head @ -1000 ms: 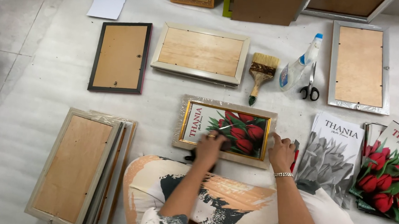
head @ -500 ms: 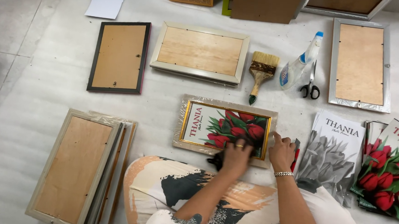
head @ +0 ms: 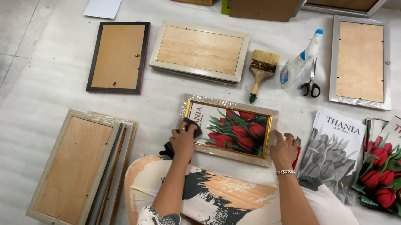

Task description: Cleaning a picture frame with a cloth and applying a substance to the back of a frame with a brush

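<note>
Your tulip picture frame (head: 229,130) lies on the floor just before your knees. Your left hand (head: 183,141), closed on a dark cloth (head: 191,126), has swept from the frame's middle back to its left edge; your right hand (head: 284,147) stays spread flat, steadying the right edge.

The picture frame (head: 229,129) lies on the floor just before her knees. Behind it sit a brush (head: 261,70), a spray bottle (head: 300,62) and scissors (head: 312,82). Stacked frames (head: 79,165) lie left, prints (head: 335,151) right.
</note>
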